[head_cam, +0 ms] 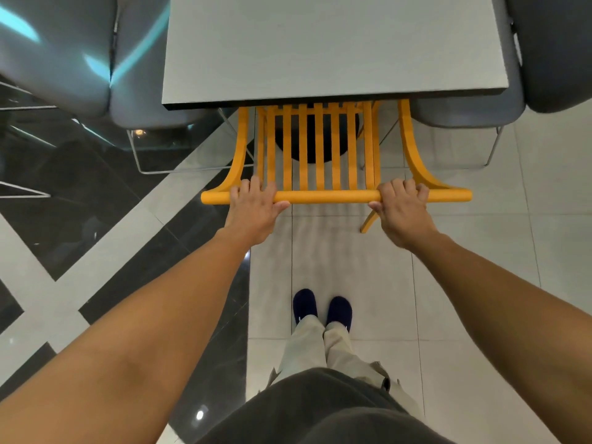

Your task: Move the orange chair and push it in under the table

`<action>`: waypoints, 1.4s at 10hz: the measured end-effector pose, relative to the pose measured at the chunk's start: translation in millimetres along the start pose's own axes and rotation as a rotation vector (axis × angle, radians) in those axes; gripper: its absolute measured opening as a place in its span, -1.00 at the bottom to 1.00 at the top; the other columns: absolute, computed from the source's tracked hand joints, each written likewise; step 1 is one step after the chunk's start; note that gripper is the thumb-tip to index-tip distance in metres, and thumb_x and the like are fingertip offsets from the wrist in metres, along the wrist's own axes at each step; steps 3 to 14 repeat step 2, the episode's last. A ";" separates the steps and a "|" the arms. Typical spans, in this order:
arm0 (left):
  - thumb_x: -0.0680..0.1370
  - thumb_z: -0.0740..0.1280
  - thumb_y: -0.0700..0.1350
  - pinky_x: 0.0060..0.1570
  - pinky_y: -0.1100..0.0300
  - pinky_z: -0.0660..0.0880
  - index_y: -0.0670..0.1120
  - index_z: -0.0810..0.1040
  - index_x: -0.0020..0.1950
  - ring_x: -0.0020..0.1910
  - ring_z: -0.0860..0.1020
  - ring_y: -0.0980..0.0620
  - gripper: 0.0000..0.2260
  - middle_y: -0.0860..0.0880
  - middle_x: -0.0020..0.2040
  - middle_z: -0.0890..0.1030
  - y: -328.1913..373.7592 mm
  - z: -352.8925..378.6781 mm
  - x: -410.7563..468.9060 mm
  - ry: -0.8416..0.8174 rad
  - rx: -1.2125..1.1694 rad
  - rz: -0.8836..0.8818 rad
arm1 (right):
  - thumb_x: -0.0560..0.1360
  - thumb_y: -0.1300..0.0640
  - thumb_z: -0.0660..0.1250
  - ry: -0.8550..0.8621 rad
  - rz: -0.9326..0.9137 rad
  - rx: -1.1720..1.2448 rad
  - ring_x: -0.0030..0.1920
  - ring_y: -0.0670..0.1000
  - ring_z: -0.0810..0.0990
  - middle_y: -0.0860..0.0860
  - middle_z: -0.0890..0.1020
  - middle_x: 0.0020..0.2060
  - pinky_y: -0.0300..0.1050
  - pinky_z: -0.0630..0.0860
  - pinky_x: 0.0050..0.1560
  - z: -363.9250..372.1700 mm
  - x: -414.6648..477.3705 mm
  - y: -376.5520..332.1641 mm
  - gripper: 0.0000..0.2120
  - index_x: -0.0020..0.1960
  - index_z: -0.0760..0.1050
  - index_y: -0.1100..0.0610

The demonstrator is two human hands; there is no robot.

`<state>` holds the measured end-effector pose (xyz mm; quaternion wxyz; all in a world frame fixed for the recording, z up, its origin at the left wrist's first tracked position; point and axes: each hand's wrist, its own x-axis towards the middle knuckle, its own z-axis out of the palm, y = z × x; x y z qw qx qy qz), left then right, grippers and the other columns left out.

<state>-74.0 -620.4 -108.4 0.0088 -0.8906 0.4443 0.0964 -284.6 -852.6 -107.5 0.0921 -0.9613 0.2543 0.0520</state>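
Observation:
The orange chair [326, 196] has a slatted back and a round top rail, seen from above. Its dark seat and front part lie under the near edge of the grey table [320, 52]; the armrests reach in beneath the tabletop. My left hand [254, 205] grips the top rail near its left end, fingers curled over it. My right hand [402, 206] grips the same rail near its right end. One rear chair leg shows below the rail beside my right hand.
Grey padded chairs on thin metal frames stand on both sides of the table, left [96, 59] and right [474, 113]. The floor is white tile with black glossy sections at the left. My feet in dark shoes [322, 310] stand behind the chair.

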 end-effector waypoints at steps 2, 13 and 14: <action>0.49 -0.18 0.40 0.41 -0.26 -0.01 0.05 0.16 0.51 0.52 0.05 -0.16 -0.29 -0.15 0.55 0.12 6.1 -44.2 19.5 -0.236 -0.147 -0.101 | 0.53 -0.34 -0.14 -0.243 0.100 0.086 0.43 0.16 0.21 0.12 0.27 0.46 0.23 0.15 0.39 -44.0 29.3 -0.2 -0.30 0.48 0.19 0.09; 0.49 -0.18 0.40 0.41 -0.26 -0.01 0.05 0.16 0.51 0.52 0.05 -0.16 -0.29 -0.15 0.55 0.12 6.1 -44.2 19.5 -0.236 -0.147 -0.101 | 0.53 -0.34 -0.14 -0.243 0.100 0.086 0.43 0.16 0.21 0.12 0.27 0.46 0.23 0.15 0.39 -44.0 29.3 -0.2 -0.30 0.48 0.19 0.09; 0.49 -0.18 0.40 0.41 -0.26 -0.01 0.05 0.16 0.51 0.52 0.05 -0.16 -0.29 -0.15 0.55 0.12 6.1 -44.2 19.5 -0.236 -0.147 -0.101 | 0.53 -0.34 -0.14 -0.243 0.100 0.086 0.43 0.16 0.21 0.12 0.27 0.46 0.23 0.15 0.39 -44.0 29.3 -0.2 -0.30 0.48 0.19 0.09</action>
